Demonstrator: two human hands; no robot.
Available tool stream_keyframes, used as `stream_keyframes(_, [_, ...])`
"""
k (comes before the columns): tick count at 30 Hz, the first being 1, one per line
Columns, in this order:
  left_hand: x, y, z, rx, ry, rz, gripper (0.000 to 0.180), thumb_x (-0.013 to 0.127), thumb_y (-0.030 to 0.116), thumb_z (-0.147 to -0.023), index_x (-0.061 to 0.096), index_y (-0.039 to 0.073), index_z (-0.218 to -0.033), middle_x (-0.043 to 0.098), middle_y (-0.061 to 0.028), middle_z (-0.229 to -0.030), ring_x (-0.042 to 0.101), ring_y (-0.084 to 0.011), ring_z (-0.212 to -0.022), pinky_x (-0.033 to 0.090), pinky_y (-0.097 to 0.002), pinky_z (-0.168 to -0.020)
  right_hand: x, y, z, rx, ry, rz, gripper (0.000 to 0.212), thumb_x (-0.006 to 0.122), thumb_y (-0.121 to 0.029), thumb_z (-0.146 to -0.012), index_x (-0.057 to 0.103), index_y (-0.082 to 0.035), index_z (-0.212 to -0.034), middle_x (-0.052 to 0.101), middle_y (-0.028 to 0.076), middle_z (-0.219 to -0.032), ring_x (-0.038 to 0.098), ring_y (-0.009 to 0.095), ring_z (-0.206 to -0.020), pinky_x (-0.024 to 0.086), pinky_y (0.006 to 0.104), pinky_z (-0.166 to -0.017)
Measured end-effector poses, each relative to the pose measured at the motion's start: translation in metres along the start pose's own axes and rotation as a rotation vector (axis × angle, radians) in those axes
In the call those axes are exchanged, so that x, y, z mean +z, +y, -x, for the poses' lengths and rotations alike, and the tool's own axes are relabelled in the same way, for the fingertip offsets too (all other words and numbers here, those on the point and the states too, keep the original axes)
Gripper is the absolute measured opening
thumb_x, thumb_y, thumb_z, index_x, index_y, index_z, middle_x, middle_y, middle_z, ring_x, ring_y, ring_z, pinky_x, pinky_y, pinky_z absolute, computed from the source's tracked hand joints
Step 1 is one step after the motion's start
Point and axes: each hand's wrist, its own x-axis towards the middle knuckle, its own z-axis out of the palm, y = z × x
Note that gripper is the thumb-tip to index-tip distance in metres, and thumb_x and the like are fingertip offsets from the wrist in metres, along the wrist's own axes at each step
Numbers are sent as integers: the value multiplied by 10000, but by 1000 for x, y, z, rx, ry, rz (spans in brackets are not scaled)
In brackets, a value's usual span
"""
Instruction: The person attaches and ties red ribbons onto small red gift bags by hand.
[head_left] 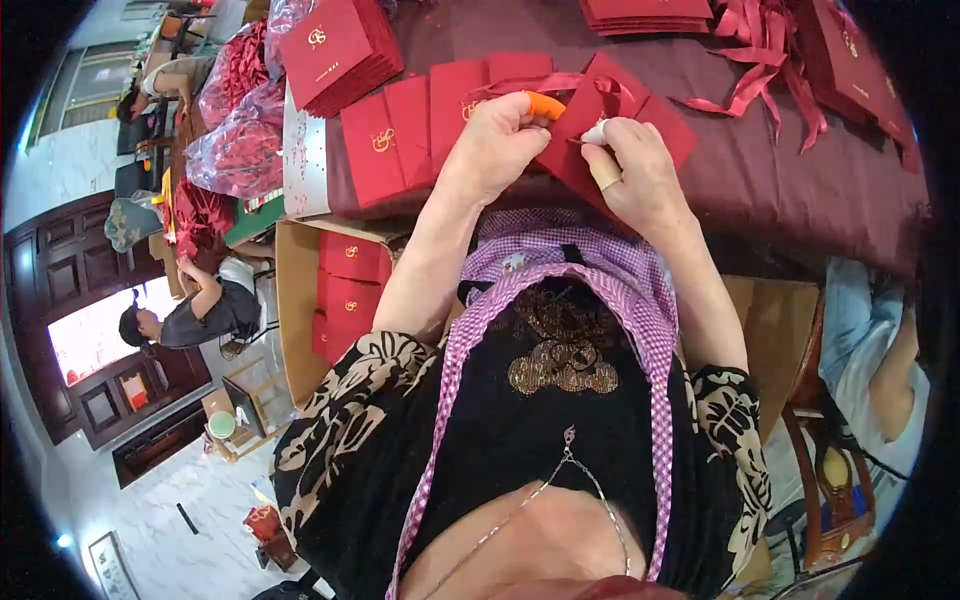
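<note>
You have the red packet (652, 105) lying askew by the table's (740, 200) near edge, right of your left hand (497, 145) and directly beneath your right hand (640, 178), the nearer one; fingers cover too much to judge its long axis. Your right thumb and white-capped finger meet over its face, though you cannot tell what they pinch; your left fingers curl beside its left corner, their grip unclear. Count one ribbon (560, 81) reaching that packet, one ribbon bundle (765, 60) toward the far edge, three stacks (340, 55), and at least three flat packets (388, 140) leftward
</note>
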Motion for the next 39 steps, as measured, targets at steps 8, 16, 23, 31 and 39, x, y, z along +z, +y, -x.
stream_keyframes(8, [0, -2, 0, -21, 6, 84, 277, 528, -68, -803, 634, -38, -1058, 642, -45, -929, 581, -89, -827, 468, -213, -737, -2, -1, -1, 14, 1, -31, 85, 630, -100, -821, 567, -45, -833, 638, 100, -823, 610, 289, -812, 417, 392, -725])
stream_keyframes(16, [3, 0, 2, 9, -6, -67, 293, 586, -26, -822, 620, -30, -1113, 616, -8, -936, 556, -69, -841, 454, -210, -748, -1, -4, -2, 54, 9, -29, 93, 622, -108, -827, 560, -39, -824, 641, 114, -806, 610, 306, -790, 419, 407, -711])
stream_keyframes(23, [2, 1, 3, 63, 9, -263, 255, 607, -15, -826, 637, -16, -1079, 609, 8, -917, 546, -67, -826, 456, -215, -741, -2, -7, -5, 71, 25, -47, 92, 615, -98, -817, 554, -29, -812, 637, 126, -774, 610, 321, -755, 424, 420, -688])
stream_keyframes(31, [8, 8, 9, 126, 61, -328, 229, 621, 8, -816, 646, -11, -1043, 601, 12, -844, 529, -59, -765, 448, -217, -688, -5, -13, -7, 120, 14, -31, 106, 614, -95, -804, 534, -27, -787, 626, 141, -753, 607, 332, -739, 436, 436, -684])
stream_keyframes(39, [16, 6, 11, 276, 167, -526, 228, 604, -6, -791, 644, -16, -1015, 630, -56, -812, 569, -98, -730, 472, -246, -662, 0, -32, -13, -113, 112, 377, 113, 606, -73, -763, 495, -53, -760, 564, 120, -708, 573, 304, -697, 426, 408, -665])
